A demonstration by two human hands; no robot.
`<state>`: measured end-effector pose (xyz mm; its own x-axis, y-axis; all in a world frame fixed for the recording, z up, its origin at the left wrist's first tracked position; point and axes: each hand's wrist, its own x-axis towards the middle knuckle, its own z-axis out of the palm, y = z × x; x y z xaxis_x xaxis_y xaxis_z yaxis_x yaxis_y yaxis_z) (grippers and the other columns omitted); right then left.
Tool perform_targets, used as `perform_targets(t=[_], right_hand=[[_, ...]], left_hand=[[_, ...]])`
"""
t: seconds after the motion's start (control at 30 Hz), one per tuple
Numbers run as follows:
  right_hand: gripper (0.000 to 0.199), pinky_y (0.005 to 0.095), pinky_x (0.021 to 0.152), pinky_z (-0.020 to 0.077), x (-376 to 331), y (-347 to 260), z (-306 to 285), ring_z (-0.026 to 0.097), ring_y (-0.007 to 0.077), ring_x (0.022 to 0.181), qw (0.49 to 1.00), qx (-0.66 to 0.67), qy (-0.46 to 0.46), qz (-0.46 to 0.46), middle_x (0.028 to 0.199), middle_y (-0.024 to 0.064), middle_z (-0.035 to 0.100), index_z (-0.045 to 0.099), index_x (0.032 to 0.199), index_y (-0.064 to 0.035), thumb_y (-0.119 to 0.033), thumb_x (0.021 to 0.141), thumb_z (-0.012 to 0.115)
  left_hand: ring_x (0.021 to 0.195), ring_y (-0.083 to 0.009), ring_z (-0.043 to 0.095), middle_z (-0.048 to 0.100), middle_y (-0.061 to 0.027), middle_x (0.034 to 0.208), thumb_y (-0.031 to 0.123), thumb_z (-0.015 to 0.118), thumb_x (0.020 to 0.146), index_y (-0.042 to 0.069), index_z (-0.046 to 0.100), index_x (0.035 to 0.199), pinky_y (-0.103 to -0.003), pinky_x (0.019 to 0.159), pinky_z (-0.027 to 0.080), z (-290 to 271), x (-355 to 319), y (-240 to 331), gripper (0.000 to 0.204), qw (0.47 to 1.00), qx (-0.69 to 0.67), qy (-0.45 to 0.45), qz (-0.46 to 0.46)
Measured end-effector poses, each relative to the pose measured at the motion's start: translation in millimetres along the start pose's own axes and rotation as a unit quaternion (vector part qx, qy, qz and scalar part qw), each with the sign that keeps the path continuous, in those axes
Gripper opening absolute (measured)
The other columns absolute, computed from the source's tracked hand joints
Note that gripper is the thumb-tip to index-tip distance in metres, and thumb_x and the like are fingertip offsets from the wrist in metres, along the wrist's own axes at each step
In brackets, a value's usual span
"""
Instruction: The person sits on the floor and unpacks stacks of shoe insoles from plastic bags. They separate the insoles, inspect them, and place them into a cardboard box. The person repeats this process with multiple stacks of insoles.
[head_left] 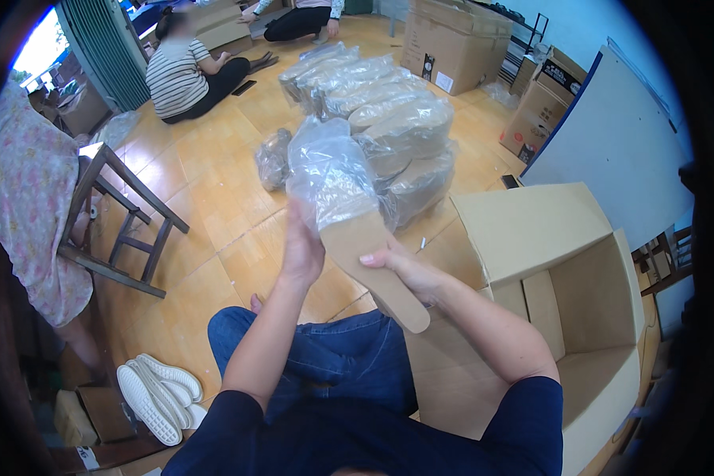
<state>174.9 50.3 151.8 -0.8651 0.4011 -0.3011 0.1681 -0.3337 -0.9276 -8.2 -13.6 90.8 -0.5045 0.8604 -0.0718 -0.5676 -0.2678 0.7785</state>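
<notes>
A tan flat sandal (pixel 373 266) is held sole-up in front of me, its front half inside a clear plastic bag (pixel 329 170). My left hand (pixel 301 246) grips the bag's lower edge and the sandal from the left side. My right hand (pixel 408 274) holds the sandal's heel part from the right, thumb lying across the sole. Both hands hover above my knees in blue jeans (pixel 333 357). Just beyond the hands lies a long pile of bagged sandals (pixel 389 119) on the wooden floor.
An open cardboard box (pixel 579 301) stands at my right. A wooden chair (pixel 123 214) and a person in a floral dress (pixel 24 190) are on the left, white shoes (pixel 155 393) lower left. Two seated people and more cartons (pixel 452 40) are at the back.
</notes>
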Motion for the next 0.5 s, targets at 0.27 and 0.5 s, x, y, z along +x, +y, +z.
perform_targets(t=[0.27,0.5], right_hand=[[0.124,0.0379,0.113,0.0267,4,4,-12,0.022,0.0316,0.142,0.998,-0.012,0.041,-0.043,0.153,0.0265,0.017,-0.018,0.150,0.0006,-0.036,0.074,0.073],[0.123,0.0366,0.115,0.0213,6,6,-12,0.018,0.0330,0.144,0.993,-0.046,0.056,-0.098,0.154,0.0271,0.016,-0.014,0.149,0.0047,-0.031,0.073,0.075]], left_hand=[[0.136,-0.0246,0.036,0.037,-0.0107,0.147,0.058,0.062,0.085,0.008,0.023,0.149,-0.039,0.113,0.027,0,-6,-26,0.091,0.991,0.037,-0.119,0.042],[0.142,-0.0248,0.025,0.023,-0.0111,0.154,0.044,0.070,0.082,0.010,0.006,0.154,-0.039,0.116,0.022,11,-46,-38,0.103,0.990,0.018,-0.128,0.056]])
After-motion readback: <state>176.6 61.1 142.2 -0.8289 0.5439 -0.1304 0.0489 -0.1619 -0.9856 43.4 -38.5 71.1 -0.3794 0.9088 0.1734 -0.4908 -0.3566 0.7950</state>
